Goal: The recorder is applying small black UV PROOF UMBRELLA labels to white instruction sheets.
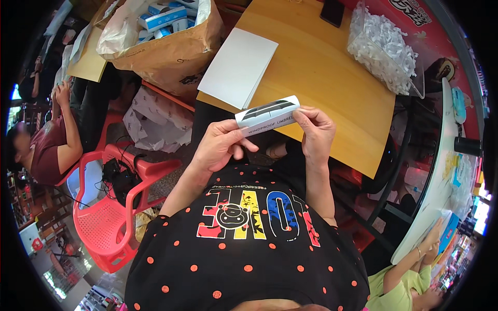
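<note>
A narrow white umbrella box (265, 118) with a black umbrella pictured on it is held level between my two hands, in front of my chest and at the near edge of the wooden table. My left hand (222, 142) pinches its left end, the thumb along the side and the lower fingers curled. At the other end, my right hand (315, 132) grips it between thumb and fingers. Whether anything is inside the box cannot be seen. Just beyond it, a stack of white card sheets (238, 67) lies on the table (316, 67).
At the far left stands a large brown paper sack (171, 57) holding blue-and-white boxes (165, 19). A clear bin (419, 85) of white paper pieces and a dark phone (332, 12) occupy the table's far right. A red plastic chair (101, 223) is at left. Other people sit on both sides.
</note>
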{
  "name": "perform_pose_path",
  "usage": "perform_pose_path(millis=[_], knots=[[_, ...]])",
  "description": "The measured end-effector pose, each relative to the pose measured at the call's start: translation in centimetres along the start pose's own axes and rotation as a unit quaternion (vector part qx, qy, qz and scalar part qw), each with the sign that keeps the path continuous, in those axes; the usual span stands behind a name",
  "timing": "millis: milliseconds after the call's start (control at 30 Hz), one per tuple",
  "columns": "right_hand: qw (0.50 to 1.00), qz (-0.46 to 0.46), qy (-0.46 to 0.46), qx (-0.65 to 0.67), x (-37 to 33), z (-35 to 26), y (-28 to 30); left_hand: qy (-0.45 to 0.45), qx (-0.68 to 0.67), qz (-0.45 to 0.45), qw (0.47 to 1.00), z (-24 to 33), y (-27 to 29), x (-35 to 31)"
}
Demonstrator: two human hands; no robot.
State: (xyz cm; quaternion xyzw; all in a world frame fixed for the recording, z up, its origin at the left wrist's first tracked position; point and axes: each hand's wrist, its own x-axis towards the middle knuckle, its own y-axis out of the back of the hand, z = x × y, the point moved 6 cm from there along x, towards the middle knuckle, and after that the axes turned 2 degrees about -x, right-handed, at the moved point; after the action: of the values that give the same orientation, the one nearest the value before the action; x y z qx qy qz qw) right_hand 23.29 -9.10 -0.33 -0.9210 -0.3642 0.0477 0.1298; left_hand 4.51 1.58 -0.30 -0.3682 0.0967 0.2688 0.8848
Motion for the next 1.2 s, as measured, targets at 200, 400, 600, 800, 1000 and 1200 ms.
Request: perform_pose_path(millis=[200,400,600,800,1000,1200], knots=[[1.0,0.011,0.007,-0.024,0.1,-0.2,0.3,-0.022,-0.076,0.035,0.996,0.4,-1.1,0.5],[1.0,0.003,-0.005,-0.011,0.1,0.0,-0.3,-0.103,0.045,0.107,0.988,-0.2,-0.3,0.8],[0.998,-0.016,-0.058,0.016,0.6,1.0,0.0,-0.105,0.055,0.107,0.987,-0.2,-0.1,0.8],[0.99,-0.025,-0.12,0.071,0.7,1.0,-0.7,-0.087,0.053,0.103,0.99,-0.3,0.0,0.8],[0.986,-0.055,-0.135,0.083,0.7,3.1,0.3,-0.083,0.02,0.085,0.993,-0.9,0.3,0.9],[0.993,-0.02,-0.101,0.053,0.4,3.0,0.0,-0.093,-0.019,0.101,0.99,-1.4,0.0,1.1]])
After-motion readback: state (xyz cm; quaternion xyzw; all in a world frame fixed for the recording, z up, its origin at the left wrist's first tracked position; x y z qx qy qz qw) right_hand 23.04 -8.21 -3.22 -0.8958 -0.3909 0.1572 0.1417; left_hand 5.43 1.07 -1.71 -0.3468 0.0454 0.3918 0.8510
